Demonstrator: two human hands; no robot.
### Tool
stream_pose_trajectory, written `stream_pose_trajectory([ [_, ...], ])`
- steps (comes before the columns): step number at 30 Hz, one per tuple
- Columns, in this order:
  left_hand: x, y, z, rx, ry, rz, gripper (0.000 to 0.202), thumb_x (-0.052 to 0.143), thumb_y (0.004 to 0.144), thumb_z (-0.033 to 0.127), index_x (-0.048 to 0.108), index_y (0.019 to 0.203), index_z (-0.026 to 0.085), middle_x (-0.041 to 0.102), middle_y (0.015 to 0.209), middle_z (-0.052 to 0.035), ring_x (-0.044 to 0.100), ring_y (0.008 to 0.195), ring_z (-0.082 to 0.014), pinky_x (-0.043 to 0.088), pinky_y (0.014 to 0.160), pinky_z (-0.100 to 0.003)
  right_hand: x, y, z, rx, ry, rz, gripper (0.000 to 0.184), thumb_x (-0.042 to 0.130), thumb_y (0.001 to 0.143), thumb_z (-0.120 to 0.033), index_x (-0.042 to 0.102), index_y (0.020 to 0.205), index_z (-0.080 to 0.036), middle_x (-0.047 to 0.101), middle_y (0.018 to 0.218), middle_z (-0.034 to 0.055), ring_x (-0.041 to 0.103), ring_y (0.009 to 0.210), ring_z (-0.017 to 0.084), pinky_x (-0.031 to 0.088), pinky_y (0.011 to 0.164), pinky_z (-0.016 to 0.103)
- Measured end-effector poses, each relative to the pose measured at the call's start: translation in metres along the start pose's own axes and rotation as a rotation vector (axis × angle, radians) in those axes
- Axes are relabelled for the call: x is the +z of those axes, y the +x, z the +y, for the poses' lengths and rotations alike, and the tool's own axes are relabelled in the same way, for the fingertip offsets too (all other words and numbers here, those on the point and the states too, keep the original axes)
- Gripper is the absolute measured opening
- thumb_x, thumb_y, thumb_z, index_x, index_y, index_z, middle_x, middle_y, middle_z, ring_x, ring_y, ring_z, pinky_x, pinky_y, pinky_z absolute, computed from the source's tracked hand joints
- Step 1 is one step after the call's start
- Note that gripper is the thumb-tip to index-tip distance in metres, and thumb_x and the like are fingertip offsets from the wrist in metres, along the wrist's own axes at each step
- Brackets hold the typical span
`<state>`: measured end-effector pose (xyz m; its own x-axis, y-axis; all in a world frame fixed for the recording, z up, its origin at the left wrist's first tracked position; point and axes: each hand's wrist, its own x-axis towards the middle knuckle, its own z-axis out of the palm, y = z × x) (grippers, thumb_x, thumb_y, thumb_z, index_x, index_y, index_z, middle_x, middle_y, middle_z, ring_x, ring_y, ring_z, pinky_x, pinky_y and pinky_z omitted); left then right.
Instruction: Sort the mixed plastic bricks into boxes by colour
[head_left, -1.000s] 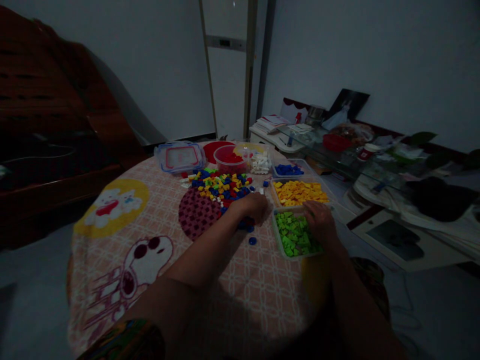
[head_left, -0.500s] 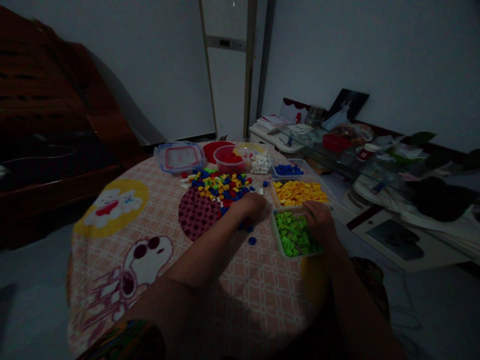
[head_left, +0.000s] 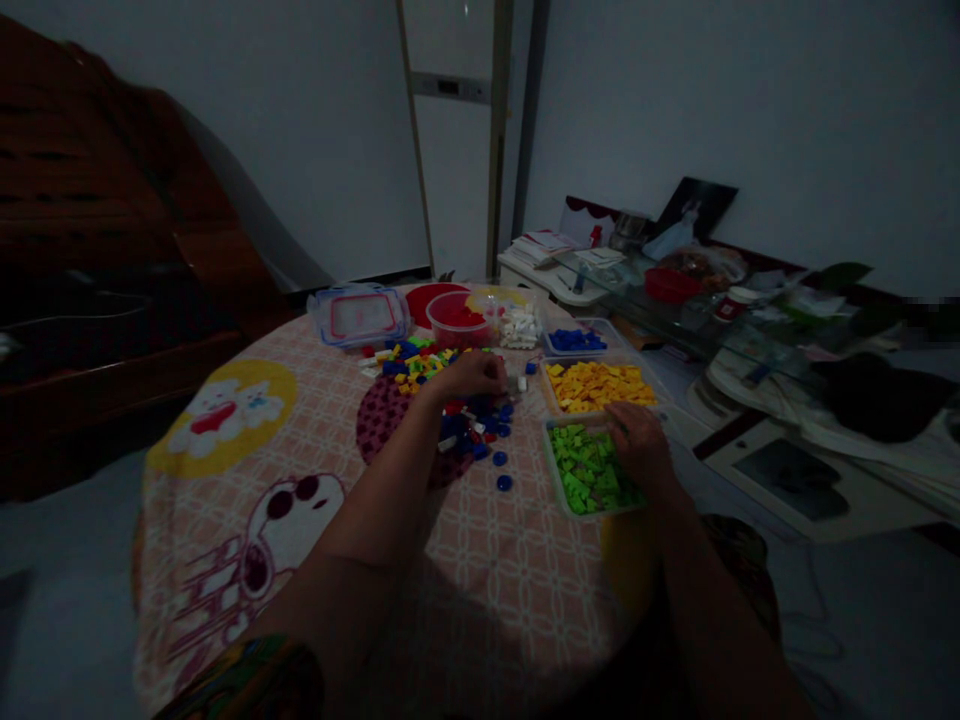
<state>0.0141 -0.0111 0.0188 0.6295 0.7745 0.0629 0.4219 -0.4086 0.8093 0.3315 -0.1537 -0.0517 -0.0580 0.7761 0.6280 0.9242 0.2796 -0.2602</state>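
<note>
My left hand (head_left: 480, 373) is over the heap of mixed toy bricks (head_left: 420, 365), its fingers drawn together in a pinch. Whatever they hold, if anything, is hidden. Below it, blue, white and red bricks (head_left: 469, 428) spread over a dark red patterned mat (head_left: 379, 420). My right hand (head_left: 637, 437) lies over the right side of the tub of green bricks (head_left: 585, 470), its fingers curled close together near the rim. A hint of green shows at its fingers, too small to name. Yellow bricks (head_left: 600, 386) fill the adjoining tub.
Beyond the yellow tub sits a tub of blue bricks (head_left: 577, 341). White bricks (head_left: 519, 325), a round clear bowl (head_left: 459, 318) with red inside and a blue-edged lid (head_left: 360, 314) stand at the back. Loose blue round pieces (head_left: 504, 483) lie on the tablecloth. A cluttered glass-topped stand (head_left: 675, 310) is at right.
My left hand has moved left and back over the mixed heap, uncovering blue and white bricks where it was. My right hand has stayed at the green tub.
</note>
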Motion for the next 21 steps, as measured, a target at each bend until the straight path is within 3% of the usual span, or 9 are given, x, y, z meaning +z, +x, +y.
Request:
stream_pose_trajectory([
  [5, -0.011, 0.001, -0.020, -0.079, -0.453, 0.472, 0.027, 0.078, 0.060, 0.033, 0.070, 0.076, 0.013, 0.065, 0.059, 0.0005, 0.056, 0.053, -0.0108, 0.046, 0.055, -0.022, -0.001, 0.000, 0.000, -0.013, -0.011, -0.001, 0.034, 0.047, 0.090, -0.023, 0.071, 0.113, -0.016, 0.073, 0.114, 0.0152, 0.063, 0.112, 0.030, 0.046, 0.105, 0.053],
  [8, -0.014, 0.003, -0.027, -0.064, -0.653, 0.763, 0.026, 0.079, 0.059, 0.031, 0.069, 0.075, 0.012, 0.066, 0.062, 0.0005, 0.060, 0.056, -0.0106, 0.051, 0.060, -0.023, -0.001, 0.000, -0.001, -0.016, -0.011, -0.001, 0.034, 0.046, 0.091, -0.024, 0.071, 0.113, -0.015, 0.073, 0.115, 0.0160, 0.063, 0.112, 0.030, 0.046, 0.105, 0.053],
  [10, -0.014, 0.005, -0.032, -0.044, -0.739, 0.891, 0.024, 0.077, 0.061, 0.027, 0.068, 0.076, 0.012, 0.067, 0.064, 0.0002, 0.064, 0.061, -0.0114, 0.054, 0.067, -0.025, -0.001, 0.001, -0.001, -0.016, -0.009, -0.006, 0.034, 0.046, 0.091, -0.024, 0.071, 0.113, -0.015, 0.073, 0.114, 0.0164, 0.063, 0.111, 0.030, 0.046, 0.105, 0.054],
  [14, -0.014, 0.009, -0.041, -0.035, -0.782, 0.985, 0.029, 0.077, 0.061, 0.023, 0.070, 0.086, 0.012, 0.072, 0.077, -0.0026, 0.069, 0.075, -0.0147, 0.056, 0.079, -0.029, -0.001, 0.001, 0.000, -0.005, -0.001, -0.014, 0.034, 0.047, 0.091, -0.024, 0.071, 0.113, -0.018, 0.073, 0.114, 0.0148, 0.062, 0.112, 0.030, 0.046, 0.104, 0.055],
  [18, -0.014, 0.014, -0.044, 0.003, -0.783, 0.948, 0.045, 0.078, 0.060, 0.024, 0.071, 0.103, 0.012, 0.076, 0.100, -0.0085, 0.071, 0.092, -0.0184, 0.055, 0.086, -0.030, 0.000, 0.000, 0.001, 0.003, -0.006, -0.007, 0.034, 0.047, 0.090, -0.024, 0.071, 0.114, -0.019, 0.073, 0.115, 0.0143, 0.062, 0.112, 0.030, 0.046, 0.104, 0.054],
  [21, -0.016, 0.012, -0.042, 0.011, -0.734, 0.911, 0.049, 0.079, 0.060, 0.028, 0.071, 0.105, 0.013, 0.076, 0.105, -0.0098, 0.070, 0.096, -0.0197, 0.056, 0.085, -0.030, 0.000, 0.000, 0.002, -0.007, -0.014, -0.012, 0.034, 0.047, 0.091, -0.024, 0.071, 0.113, -0.018, 0.073, 0.115, 0.0150, 0.062, 0.112, 0.030, 0.046, 0.104, 0.054],
])
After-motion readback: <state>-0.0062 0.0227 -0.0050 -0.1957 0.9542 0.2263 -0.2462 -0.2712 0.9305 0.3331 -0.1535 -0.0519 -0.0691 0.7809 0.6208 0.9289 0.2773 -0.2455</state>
